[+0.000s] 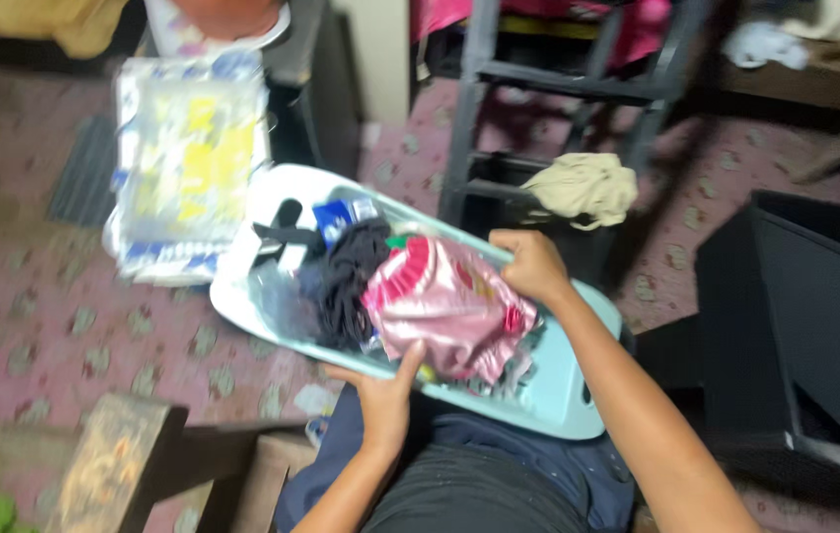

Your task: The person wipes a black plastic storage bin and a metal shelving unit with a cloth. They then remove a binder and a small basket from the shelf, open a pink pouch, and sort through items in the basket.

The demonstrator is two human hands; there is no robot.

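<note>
A pale blue plastic tub point(563, 395) rests tilted across my lap, full of clothes. A shiny pink garment point(444, 301) lies on top, with dark clothing point(341, 281) and a blue item point(339, 213) beside it. My left hand point(380, 390) grips the tub's near rim, thumb touching the pink garment. On the far rim, my right hand point(530, 265) holds on by the pink garment's edge.
A white, yellow and blue patterned bag point(188, 158) lies on the patterned floor at left. A dark metal rack point(558, 109) with a beige cloth point(585, 188) stands behind the tub. At right is a black box point(814, 316). Wooden furniture point(124, 464) sits at lower left.
</note>
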